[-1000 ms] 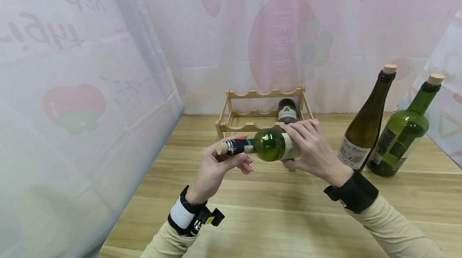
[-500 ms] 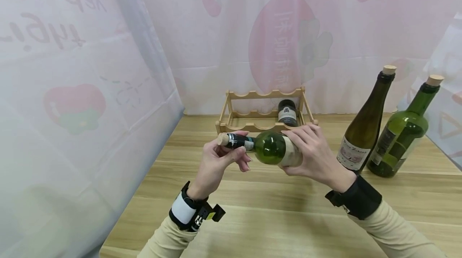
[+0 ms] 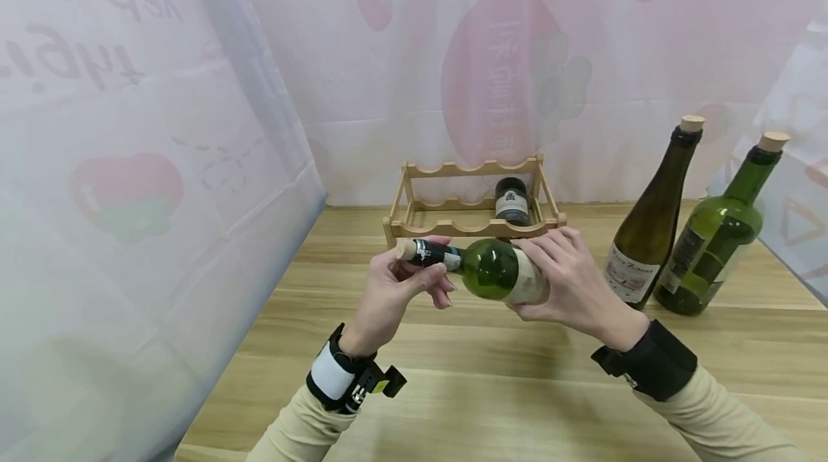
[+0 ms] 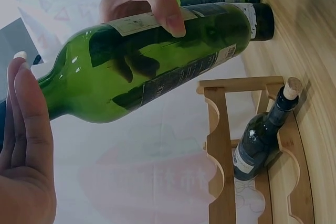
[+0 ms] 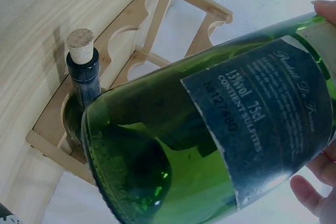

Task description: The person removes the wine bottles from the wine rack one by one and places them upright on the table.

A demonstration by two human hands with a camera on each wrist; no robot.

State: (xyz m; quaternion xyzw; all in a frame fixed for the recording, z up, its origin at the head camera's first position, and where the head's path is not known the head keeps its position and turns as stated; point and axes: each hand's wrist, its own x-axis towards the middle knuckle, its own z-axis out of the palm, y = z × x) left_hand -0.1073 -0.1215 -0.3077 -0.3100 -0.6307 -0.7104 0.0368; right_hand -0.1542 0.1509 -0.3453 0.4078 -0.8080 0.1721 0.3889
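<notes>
Nearest to me, over the table [image 3: 453, 404], I have one green bottle [image 3: 489, 269] lying sideways between the two hands, lifted from the wood. The left hand [image 3: 388, 297] pinches its neck, the thumb in front and the fingers behind, just beside the cork [image 3: 406, 249]; the right hand [image 3: 572, 286] grips the body round the pale label [image 3: 530, 279]. I judge this glass to be stiff, smooth and rather heavy, with most of the weight on the right hand's side; if there is liquid inside, I cannot tell. Bare glass would slip easily, above all on the round shoulder between the hands, so I would take hold on the paper label and on the wrapped neck, where the surface is probably less slippery. I would not carry it by the cork, because it could come out, and I would avoid any knock, since glass may crack. Beyond the right hand, on its outer side, a brown bottle [image 3: 653, 225] and a second green bottle [image 3: 724, 232] stand upright, both corked. Just beyond both hands is the wooden rack [image 3: 446, 230], with a dark bottle [image 3: 512, 205] lying in it, ahead of the right hand. Farthest away hangs a printed curtain [image 3: 388, 81].
</notes>
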